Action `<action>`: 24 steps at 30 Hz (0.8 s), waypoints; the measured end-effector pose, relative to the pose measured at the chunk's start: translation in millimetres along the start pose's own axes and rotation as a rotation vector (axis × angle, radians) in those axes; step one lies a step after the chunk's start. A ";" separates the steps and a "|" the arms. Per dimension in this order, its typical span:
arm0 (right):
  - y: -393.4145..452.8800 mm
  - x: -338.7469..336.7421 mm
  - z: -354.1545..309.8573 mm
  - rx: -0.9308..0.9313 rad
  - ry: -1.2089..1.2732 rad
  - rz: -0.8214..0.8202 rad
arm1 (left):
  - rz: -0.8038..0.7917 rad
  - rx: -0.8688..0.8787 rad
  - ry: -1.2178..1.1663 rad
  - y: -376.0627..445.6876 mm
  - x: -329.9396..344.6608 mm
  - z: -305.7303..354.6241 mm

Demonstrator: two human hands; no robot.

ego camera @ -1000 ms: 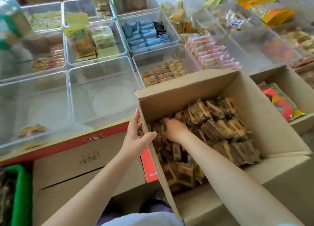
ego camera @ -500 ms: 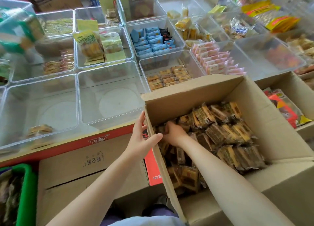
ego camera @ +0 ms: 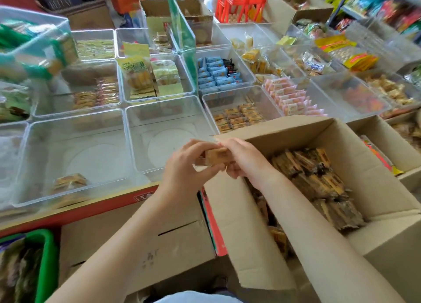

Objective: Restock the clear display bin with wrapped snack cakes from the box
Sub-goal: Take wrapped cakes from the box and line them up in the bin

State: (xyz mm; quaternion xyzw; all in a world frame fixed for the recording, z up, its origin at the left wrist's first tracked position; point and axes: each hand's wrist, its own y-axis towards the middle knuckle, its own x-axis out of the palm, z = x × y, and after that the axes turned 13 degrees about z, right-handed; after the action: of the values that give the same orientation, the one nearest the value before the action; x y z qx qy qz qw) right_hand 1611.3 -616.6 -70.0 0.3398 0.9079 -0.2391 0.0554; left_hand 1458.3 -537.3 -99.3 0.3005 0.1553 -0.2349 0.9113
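Clear plastic marks the goal: the bin point(ego camera: 168, 129) sits just left of and above the two hands, its floor bare. At mid-frame the left hand point(ego camera: 182, 166) and right hand point(ego camera: 246, 159) meet, fingers of both pinching one cake point(ego camera: 215, 157), its long axis running left to right between them. To the right lies the box point(ego camera: 319, 129) of cakes, its near corner under the hands, nothing barring the way to the bin.

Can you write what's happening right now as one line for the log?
left hand: holds snack cake | right hand: holds same cake | position: over box corner | clear bin: empty
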 end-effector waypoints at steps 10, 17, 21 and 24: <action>-8.0 231.3 -17.3 -0.186 -0.346 -0.300 | 0.142 -0.947 -0.279 -34.6 -188.4 -143.1; 10.8 363.6 -20.8 -0.084 -0.453 -0.435 | 0.392 -0.704 0.394 -85.9 -282.3 -261.7; 39.1 415.6 -13.6 -0.144 -0.532 -0.247 | 0.037 -0.671 0.702 -114.6 -304.3 -308.8; 70.4 449.2 -0.3 -0.236 -0.689 -0.145 | -0.016 -0.619 0.750 -126.0 -300.9 -321.8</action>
State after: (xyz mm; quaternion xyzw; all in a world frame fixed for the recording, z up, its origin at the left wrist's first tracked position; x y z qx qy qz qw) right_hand 1314.0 -305.0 -215.8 0.1657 0.8789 -0.2364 0.3796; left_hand 1093.8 -326.2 -279.6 0.0781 0.5380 -0.0601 0.8372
